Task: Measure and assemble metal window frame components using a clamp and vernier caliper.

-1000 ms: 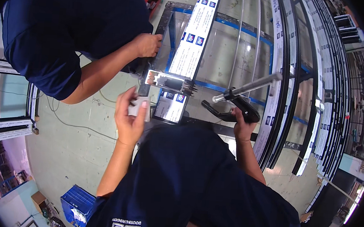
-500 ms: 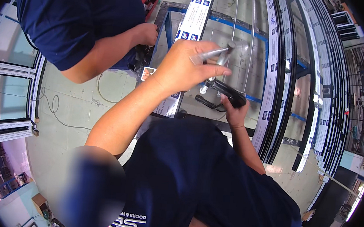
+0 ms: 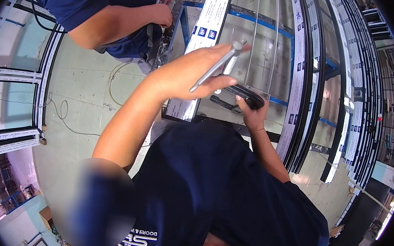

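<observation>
Jutting leftward from right grip [image 3: 255, 117]: clamp [image 3: 250, 95]

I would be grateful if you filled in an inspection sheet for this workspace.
Surface: open bench frame, dark with blue bars; a long white-faced profile lies across it.
Things in hand: black tool and a slim grey metal rod.
Clutter: many long profiles crowd the right side.
Hands: right hand grips the black tool; left hand is at the rod, grip unclear.
Cables: thin cable loops over the floor, left.
Surroundings: co-worker's hand near the bench's far left corner.
</observation>
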Demonstrator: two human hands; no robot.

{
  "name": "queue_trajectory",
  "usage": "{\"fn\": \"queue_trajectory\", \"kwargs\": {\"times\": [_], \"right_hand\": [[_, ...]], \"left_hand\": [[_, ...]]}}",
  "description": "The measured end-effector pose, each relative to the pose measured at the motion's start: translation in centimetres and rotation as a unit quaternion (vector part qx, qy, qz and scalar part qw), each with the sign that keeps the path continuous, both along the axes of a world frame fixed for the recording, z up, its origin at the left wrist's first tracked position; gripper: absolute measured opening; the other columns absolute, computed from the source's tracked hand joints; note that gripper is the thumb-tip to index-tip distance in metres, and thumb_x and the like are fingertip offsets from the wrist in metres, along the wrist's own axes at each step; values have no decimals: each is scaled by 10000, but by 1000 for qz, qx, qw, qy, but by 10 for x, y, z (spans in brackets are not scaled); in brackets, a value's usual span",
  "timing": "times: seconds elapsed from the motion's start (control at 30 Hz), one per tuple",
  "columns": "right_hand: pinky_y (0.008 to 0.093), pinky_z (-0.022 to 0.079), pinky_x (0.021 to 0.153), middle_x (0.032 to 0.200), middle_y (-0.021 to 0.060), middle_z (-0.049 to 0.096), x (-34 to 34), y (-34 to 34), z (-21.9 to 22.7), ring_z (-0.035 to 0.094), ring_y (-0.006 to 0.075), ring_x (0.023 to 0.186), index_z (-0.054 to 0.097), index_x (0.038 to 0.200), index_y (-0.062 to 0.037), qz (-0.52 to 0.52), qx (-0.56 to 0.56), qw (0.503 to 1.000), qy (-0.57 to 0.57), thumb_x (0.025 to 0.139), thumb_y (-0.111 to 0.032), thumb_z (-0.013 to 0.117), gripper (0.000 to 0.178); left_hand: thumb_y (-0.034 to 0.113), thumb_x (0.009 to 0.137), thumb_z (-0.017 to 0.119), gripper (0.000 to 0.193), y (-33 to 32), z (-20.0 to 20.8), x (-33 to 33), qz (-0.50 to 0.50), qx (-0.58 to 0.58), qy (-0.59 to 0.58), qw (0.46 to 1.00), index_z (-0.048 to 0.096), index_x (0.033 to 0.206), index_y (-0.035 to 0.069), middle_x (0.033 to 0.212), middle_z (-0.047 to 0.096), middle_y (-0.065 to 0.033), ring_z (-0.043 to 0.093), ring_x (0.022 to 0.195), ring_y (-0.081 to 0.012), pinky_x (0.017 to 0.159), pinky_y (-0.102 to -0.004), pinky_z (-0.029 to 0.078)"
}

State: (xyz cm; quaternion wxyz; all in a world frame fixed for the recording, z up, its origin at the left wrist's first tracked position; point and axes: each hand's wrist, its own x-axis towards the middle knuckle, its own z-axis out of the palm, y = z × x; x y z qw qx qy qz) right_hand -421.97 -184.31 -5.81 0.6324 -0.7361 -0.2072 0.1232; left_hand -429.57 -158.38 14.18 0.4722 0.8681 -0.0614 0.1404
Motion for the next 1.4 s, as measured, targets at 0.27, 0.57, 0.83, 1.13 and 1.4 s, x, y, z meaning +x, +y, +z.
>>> {"fn": "queue_trajectory", "kwargs": {"times": [0.27, 0.57, 0.83, 1.13, 1.4], "right_hand": [[266, 481, 666, 766, -33, 673, -10, 7, 12, 559, 62, 712, 781, 919, -5, 1, 8, 1000, 0, 882, -174, 876, 197], [264, 495, 696, 776, -24, 693, -18, 7, 25, 581, 63, 725, 791, 936, -11, -6, 0, 1000, -24, 871, -159, 879, 184], [268, 502, 706, 814, -17, 714, -24, 1, 24, 595, 57, 757, 787, 934, -7, -14, 19, 1000, 18, 870, -132, 890, 174], [280, 496, 666, 733, 12, 689, -24, -5, 23, 590, 76, 695, 765, 865, 2, -10, -34, 999, -2, 842, -128, 884, 178], [279, 452, 620, 715, -13, 640, -21, -2, 40, 558, 70, 679, 708, 795, -12, 2, -15, 1000, -26, 832, -98, 876, 192]], "left_hand": [[222, 919, 859, 317, -15, 11, -5, 62, 103, 7, 993, 778, 1148, 18, 1027, 807, -101, 772, 886, -261, 830, -331, 597], [278, 860, 923, 486, -16, 10, -16, 103, 101, 7, 989, 726, 1183, -26, 1076, 787, -136, 743, 967, -165, 825, -281, 559], [360, 787, 966, 509, -19, 11, -30, 147, -34, 111, 982, 596, 815, 12, 752, 685, -146, 674, 674, -244, 664, -381, 540], [77, 1057, 641, 451, 3, -22, -28, 37, -189, 176, 965, 580, 1504, 62, 1214, 762, -118, 737, 1145, -190, 803, -279, 592], [114, 951, 814, 420, -2, -12, -25, -71, -171, 96, 978, 689, 1342, 30, 1139, 800, -95, 756, 978, -193, 817, -342, 591]]}}
